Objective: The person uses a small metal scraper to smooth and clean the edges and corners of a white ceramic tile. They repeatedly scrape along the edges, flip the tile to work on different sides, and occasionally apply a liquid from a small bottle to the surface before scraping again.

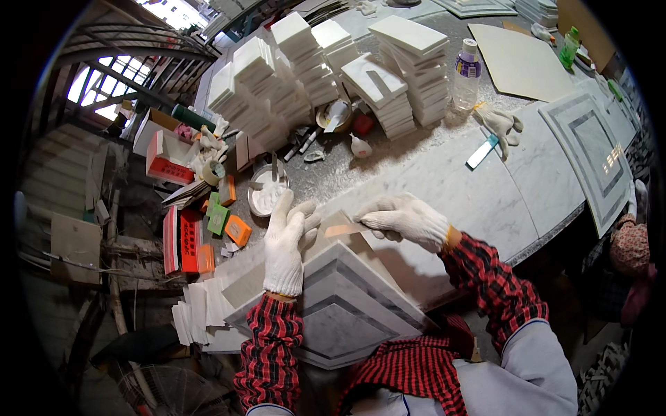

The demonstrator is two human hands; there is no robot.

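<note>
My right hand (pixel 406 218), in a white knit glove, is closed in a pinch on a thin flat blade (pixel 341 229). The blade looks tan where it catches the light and lies just above the far corner of a marble panel (pixel 336 338). Nested grey and white bands mark this panel, which is tilted toward me, with a pale board (pixel 378 260) behind it. My left hand (pixel 285 246), gloved too, has its fingers stretched out beside the panel's left far edge. Whether its palm touches the panel is hidden. Beyond its fingertips sits a bowl of white powder or paste (pixel 266 199).
Tall stacks of white tiles (pixel 409 38) stand at the back. A clear bottle (pixel 467 76), a loose glove (pixel 501 125) and a blue-handled scraper (pixel 483 152) are to the right. Orange and green blocks (pixel 217 218) and red boxes (pixel 182 239) crowd the left. A banded panel (pixel 590 149) lies far right.
</note>
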